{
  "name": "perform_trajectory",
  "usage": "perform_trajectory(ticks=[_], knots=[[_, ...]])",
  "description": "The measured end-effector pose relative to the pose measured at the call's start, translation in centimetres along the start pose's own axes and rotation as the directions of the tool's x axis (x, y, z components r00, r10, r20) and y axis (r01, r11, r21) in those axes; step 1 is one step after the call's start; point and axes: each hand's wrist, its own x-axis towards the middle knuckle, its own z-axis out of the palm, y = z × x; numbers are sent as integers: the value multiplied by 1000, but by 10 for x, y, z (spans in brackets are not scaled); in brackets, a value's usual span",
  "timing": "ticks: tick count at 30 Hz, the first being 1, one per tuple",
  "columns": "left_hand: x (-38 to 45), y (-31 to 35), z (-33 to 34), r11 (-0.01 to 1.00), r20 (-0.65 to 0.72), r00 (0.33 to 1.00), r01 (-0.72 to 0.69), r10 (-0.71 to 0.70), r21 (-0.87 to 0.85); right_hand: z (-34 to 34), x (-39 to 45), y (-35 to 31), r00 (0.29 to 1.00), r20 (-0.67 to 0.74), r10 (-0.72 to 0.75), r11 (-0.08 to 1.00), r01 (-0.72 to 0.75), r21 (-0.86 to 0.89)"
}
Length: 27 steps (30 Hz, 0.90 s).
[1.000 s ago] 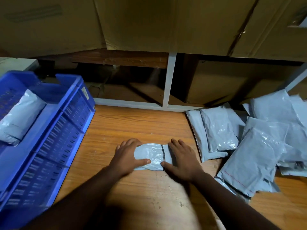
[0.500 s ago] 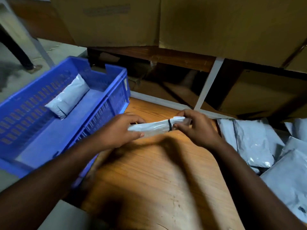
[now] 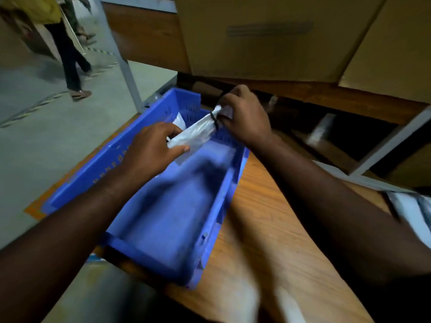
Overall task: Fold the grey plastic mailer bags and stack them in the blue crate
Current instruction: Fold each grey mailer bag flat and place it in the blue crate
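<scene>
A folded grey mailer bag (image 3: 194,134) with a black band near one end hangs over the far part of the blue crate (image 3: 163,220). My left hand (image 3: 151,148) grips its near end. My right hand (image 3: 245,117) pinches its far end by the black band. A second folded grey bag (image 3: 180,121) lies in the crate behind it, mostly hidden by my left hand and the held bag. The crate sits at the left end of the wooden table (image 3: 268,248).
Unfolded grey bags (image 3: 410,206) show at the right edge of the table. Large cardboard boxes (image 3: 268,38) stand on the shelf above. A metal post (image 3: 123,61) rises left of the crate. A person (image 3: 67,54) walks on the concrete floor at far left.
Both hands lifted the folded bag off the table and carried it left over the crate. The view swung left with them, so the loose pile slid to the right edge.
</scene>
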Motion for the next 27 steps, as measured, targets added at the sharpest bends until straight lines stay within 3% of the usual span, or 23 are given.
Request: perform_trajectory(ticks=[6, 10, 11, 13, 14, 16, 19, 22, 24, 27], knots=[[25, -72, 32, 972, 152, 969, 172, -196, 160, 92, 37, -27, 936, 238, 262, 951, -208, -229], [32, -93, 47, 956, 127, 958, 234, -258, 175, 139, 53, -30, 875, 293, 386, 922, -372, -104], [35, -97, 49, 950, 121, 952, 258, -281, 179, 149, 59, -32, 832, 307, 462, 876, -482, -12], [39, -105, 54, 940, 106, 945, 287, -310, 186, 165, 66, -39, 677, 431, 597, 673, -715, 191], [41, -107, 56, 938, 101, 946, 286, -309, 194, 175, 68, -43, 600, 539, 591, 574, -782, 241], [40, -110, 57, 936, 108, 952, 254, -286, 243, 194, 63, -53, 515, 703, 490, 496, -828, 261], [36, -117, 60, 927, 147, 969, 138, -200, 350, 236, 59, -55, 514, 725, 459, 498, -824, 270], [38, -126, 68, 940, 248, 959, 46, -136, 337, 292, 68, -35, 492, 748, 444, 371, -861, 346], [41, -126, 72, 947, 257, 955, 63, -149, 316, 282, 68, -42, 512, 706, 490, 336, -858, 389], [45, -126, 71, 961, 250, 956, 88, -156, 263, 248, 63, -58, 564, 604, 563, 414, -825, 385]])
